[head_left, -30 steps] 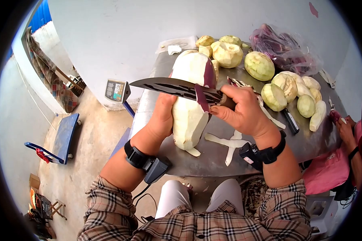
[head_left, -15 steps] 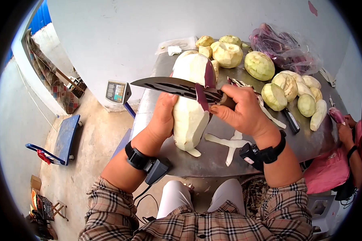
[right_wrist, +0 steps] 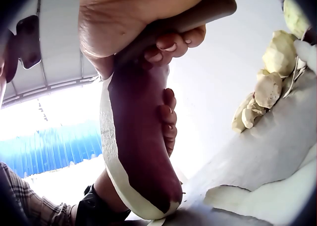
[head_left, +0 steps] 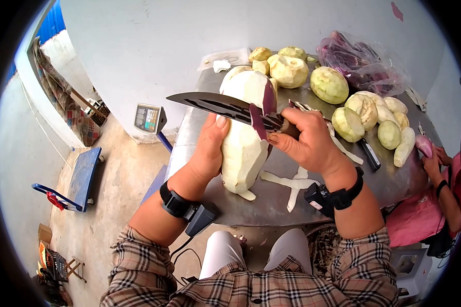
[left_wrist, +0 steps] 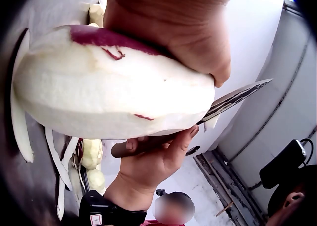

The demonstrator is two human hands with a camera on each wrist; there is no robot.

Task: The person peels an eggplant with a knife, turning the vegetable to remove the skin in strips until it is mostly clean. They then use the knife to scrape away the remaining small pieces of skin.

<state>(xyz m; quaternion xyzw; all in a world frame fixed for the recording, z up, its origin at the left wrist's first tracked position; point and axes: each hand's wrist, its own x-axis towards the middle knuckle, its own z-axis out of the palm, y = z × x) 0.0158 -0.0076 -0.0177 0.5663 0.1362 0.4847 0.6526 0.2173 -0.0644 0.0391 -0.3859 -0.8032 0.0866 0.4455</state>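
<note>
You have one knife and one part-peeled eggplant before you.
Around you: at least ten peeled eggplants, too overlapped for an exact count; two crossed peel strips; one clear plastic bag; one scale; one blue trolley; your two wrist devices.

A white scrap at the table's far left corner — past the left edge, a scale and blue trolley.

Surface: dull grey metal, scuffed, soft sheen. Knife blade: dark metal, glossy, streaked; handle smooth, matt brown. Bag: clear plastic, crinkled, shiny. Eggplant skin: glossy, smooth. Shirt sleeves: matt plaid cloth.
</note>
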